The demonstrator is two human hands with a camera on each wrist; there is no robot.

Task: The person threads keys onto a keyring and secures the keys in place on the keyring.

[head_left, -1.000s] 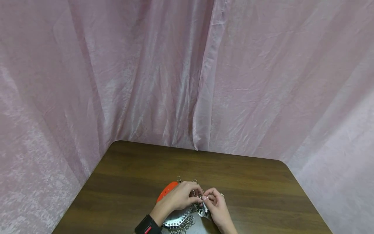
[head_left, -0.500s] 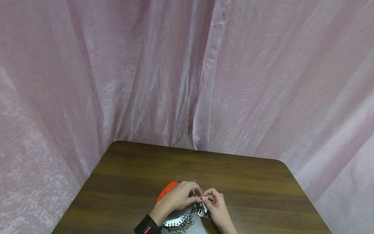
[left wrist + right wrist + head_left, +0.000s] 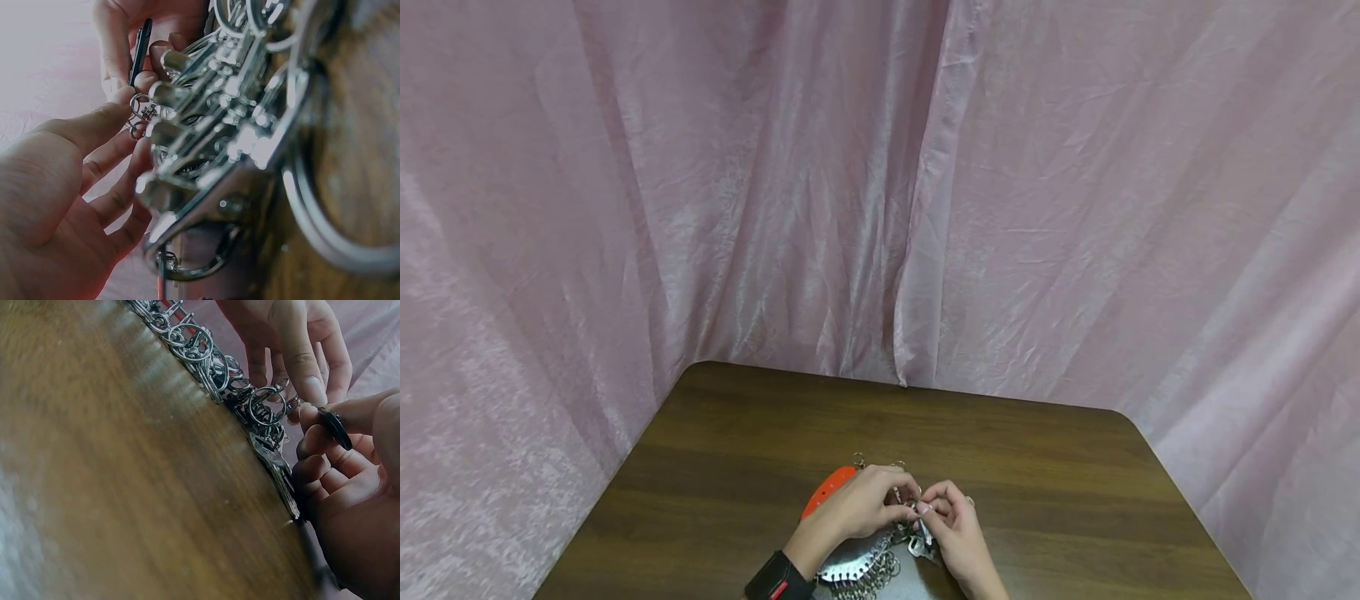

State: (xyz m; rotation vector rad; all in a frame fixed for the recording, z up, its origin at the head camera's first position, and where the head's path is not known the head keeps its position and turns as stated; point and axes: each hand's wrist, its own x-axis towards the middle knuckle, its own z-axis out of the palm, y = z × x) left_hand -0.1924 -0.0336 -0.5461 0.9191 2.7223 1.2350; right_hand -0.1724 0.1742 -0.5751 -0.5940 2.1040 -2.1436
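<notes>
Near the front of the table, my left hand [image 3: 874, 500] pinches a small metal split ring [image 3: 140, 103] between thumb and fingertips. Close on its right, my right hand [image 3: 961, 546] pinches a small flat dark piece [image 3: 336, 428]; its exact kind is unclear. The fingertips of both hands almost meet at the ring. Below them lies a bunch of metal rings and clasps [image 3: 267, 406]. A silver key [image 3: 917, 546] lies under the right hand, seen also as a key [image 3: 275, 469] in the right wrist view. My hands partly hide the bunch.
Under my left forearm sits a silvery plate [image 3: 848, 572] with holes along its edge and several rings [image 3: 876, 579] hanging from it. An orange perforated piece [image 3: 829, 490] shows beside the left hand. The brown wooden table [image 3: 1037, 475] backs onto a pink curtain [image 3: 1037, 208].
Both hands stay in nearly the same place. My right fingers shift only very slightly at the ring.
</notes>
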